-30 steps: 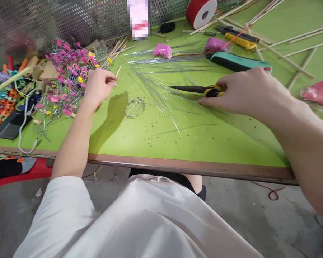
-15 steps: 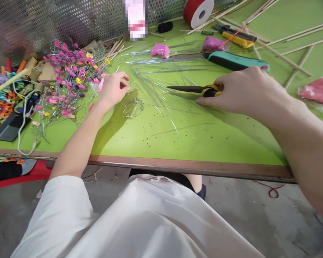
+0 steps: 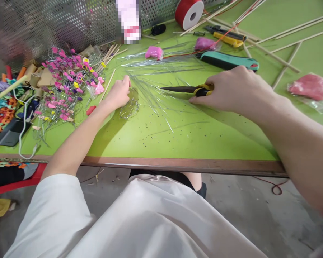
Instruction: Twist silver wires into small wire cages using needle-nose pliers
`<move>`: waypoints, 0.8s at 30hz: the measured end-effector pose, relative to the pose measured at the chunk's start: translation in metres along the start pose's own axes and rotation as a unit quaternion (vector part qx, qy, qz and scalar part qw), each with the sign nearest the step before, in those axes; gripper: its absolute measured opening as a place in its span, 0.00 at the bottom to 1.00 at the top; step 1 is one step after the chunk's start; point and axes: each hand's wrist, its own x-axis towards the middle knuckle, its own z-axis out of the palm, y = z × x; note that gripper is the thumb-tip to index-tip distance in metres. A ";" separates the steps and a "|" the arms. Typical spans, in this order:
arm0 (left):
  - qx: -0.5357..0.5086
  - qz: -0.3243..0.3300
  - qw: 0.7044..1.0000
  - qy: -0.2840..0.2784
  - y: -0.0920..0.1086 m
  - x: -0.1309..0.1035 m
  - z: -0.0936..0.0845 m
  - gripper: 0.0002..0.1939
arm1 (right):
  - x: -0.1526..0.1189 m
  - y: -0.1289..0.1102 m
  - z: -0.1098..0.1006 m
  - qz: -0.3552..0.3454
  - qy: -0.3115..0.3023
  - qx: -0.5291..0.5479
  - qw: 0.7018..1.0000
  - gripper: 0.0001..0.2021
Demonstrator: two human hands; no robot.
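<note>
My right hand point(image 3: 227, 87) is wrapped around the black and yellow handles of long-nose pliers point(image 3: 177, 89), whose dark jaws point left and look closed. Under and beyond the jaws lie loose thin silver wires point(image 3: 148, 91). My left hand point(image 3: 120, 94) is low over the green table, its fingers curled together near the wires' left ends. Whatever it may pinch is too small or hidden to make out. Just below those fingers sits a small ring of twisted wire point(image 3: 129, 108), partly covered by the hand.
At left is a heap of wire stems with pink, purple and yellow tips point(image 3: 67, 82). A green-black tool point(image 3: 228, 61), yellow cutters point(image 3: 228, 37), a red ribbon spool point(image 3: 190, 14), pink clay packets point(image 3: 309, 87) and wooden sticks point(image 3: 288, 66) lie behind and right. Dark specks dot the table.
My left hand has turned and lowered toward the wire ring and wire ends, its fingers drawn closer together. The right hand keeps its hold on the pliers. The view has shifted slightly.
</note>
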 end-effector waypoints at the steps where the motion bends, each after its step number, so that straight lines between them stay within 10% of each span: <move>1: -0.024 -0.010 1.000 0.002 0.002 -0.001 -0.006 0.19 | 0.000 0.000 -0.001 -0.001 -0.005 0.002 1.000 0.32; 6: -0.352 0.002 0.936 0.011 0.020 -0.016 -0.053 0.11 | 0.001 0.002 -0.002 -0.012 -0.018 0.001 1.000 0.30; 12: -0.469 0.040 0.882 -0.022 0.057 -0.028 -0.071 0.14 | 0.010 0.012 0.005 -0.080 -0.019 -0.018 0.996 0.30; 24: -0.287 0.025 0.957 0.019 0.071 -0.033 -0.063 0.13 | 0.018 0.020 0.011 -0.142 -0.002 0.018 0.990 0.23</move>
